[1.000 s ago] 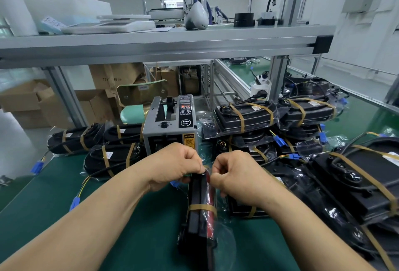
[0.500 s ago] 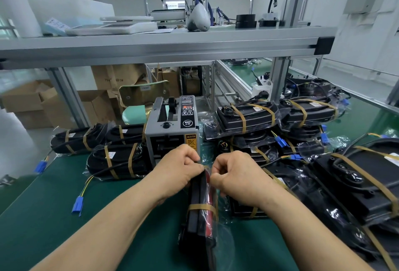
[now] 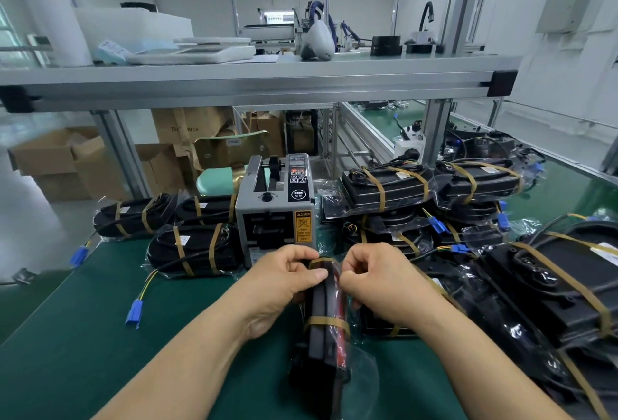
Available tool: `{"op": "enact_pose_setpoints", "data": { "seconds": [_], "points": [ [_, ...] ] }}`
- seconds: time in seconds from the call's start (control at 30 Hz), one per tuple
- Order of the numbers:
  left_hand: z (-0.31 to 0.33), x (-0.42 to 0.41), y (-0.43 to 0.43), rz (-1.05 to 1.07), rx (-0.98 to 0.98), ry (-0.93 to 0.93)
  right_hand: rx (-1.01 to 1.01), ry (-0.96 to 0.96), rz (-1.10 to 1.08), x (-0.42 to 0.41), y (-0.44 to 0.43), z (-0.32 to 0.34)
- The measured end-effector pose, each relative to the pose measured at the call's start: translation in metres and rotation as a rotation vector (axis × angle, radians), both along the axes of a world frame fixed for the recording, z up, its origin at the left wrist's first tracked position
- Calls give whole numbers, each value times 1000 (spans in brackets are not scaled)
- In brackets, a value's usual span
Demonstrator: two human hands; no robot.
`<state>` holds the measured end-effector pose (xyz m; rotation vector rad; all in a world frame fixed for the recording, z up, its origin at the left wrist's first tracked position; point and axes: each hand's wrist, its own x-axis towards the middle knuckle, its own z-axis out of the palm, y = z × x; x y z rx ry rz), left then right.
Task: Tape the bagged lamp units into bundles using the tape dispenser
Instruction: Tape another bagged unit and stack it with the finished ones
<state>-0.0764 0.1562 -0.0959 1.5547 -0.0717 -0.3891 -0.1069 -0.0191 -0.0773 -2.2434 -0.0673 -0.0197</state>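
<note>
While both hands pinch a brown tape strip (image 3: 321,261) over its far end, the bagged lamp bundle (image 3: 326,326) stands on edge on the green table (image 3: 83,352), just in front of the tape dispenser (image 3: 276,208). Left hand (image 3: 284,280) and right hand (image 3: 376,277) have their fingers clamped on that bundle. On the dispenser, a yellow label reads "CAUTION" and a round button "SEMI". Taped bundles (image 3: 192,249) lie to its left, and more (image 3: 384,185) to its right.

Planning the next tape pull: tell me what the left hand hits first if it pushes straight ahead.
Probably the tape dispenser: the left hand, gripping the bundle, sits just in front of its outlet. The depth of the gap is unclear.
</note>
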Motion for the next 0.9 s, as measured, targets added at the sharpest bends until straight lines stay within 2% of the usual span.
{"op": "enact_pose_setpoints", "data": {
  "seconds": [0.07, 0.13, 0.2, 0.23, 0.3, 0.4, 0.53, 0.6, 0.67, 0.73, 0.83, 0.9],
  "points": [
    [1, -4, 0, 20, -52, 34, 23, 3, -23, -2, 0, -4],
    [0, -9, -1, 55, -58, 23, 128, 42, -43, -4, 4, -9],
    [-2, -16, -3, 76, 22, -53, 213, 76, -89, -3, 9, -11],
    [-2, -21, -5, 86, 96, -105, 178, 85, -116, -2, 11, -10],
    [-2, -31, -9, 115, 232, -183, 55, 139, -138, 2, 15, -8],
    [-4, -42, -15, 69, 264, -202, -206, 215, -35, 10, 19, 1],
    [-17, -55, -17, 23, 346, -265, -781, 27, 299, 13, 20, 14],
    [-26, -65, -6, 139, 363, -317, -834, -6, 347, 12, 13, 12],
    [-33, -73, 16, 320, 422, -393, -731, 6, 341, 10, 4, 4],
    [-39, -77, 44, 414, 476, -400, -417, 52, 337, 5, 1, -4],
    [-46, -83, 77, 306, 466, -262, 49, 196, 357, 0, 19, -2],
    [-45, -87, 92, 241, 285, -177, 134, 304, 414, -2, 40, 4]
  ]
}}
